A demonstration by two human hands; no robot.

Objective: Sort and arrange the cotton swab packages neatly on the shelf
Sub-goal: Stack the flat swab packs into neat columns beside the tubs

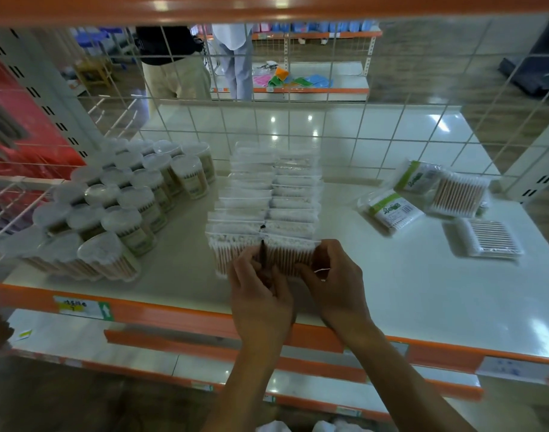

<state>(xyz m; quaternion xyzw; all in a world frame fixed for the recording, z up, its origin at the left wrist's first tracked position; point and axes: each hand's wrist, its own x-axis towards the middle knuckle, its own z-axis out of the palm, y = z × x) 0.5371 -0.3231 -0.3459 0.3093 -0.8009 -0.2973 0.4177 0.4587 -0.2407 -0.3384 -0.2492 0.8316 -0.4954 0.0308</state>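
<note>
Hands (260, 294) on front packs (287, 255), near shelf edge (173, 311)

Behind a white wire grid (288, 101), 2 people (170, 57) are standing on wood-look floor (429, 67) near an orange-edged display rack (310, 88), while bright reflections (539, 333) are glinting on the glossy white shelf (438, 307).

Bare shelf (376, 275) is left between tubs (111, 207) and bag rows (267, 201) and right of them, bounded by loose packs (438, 204) and rear mesh (329, 120).
</note>
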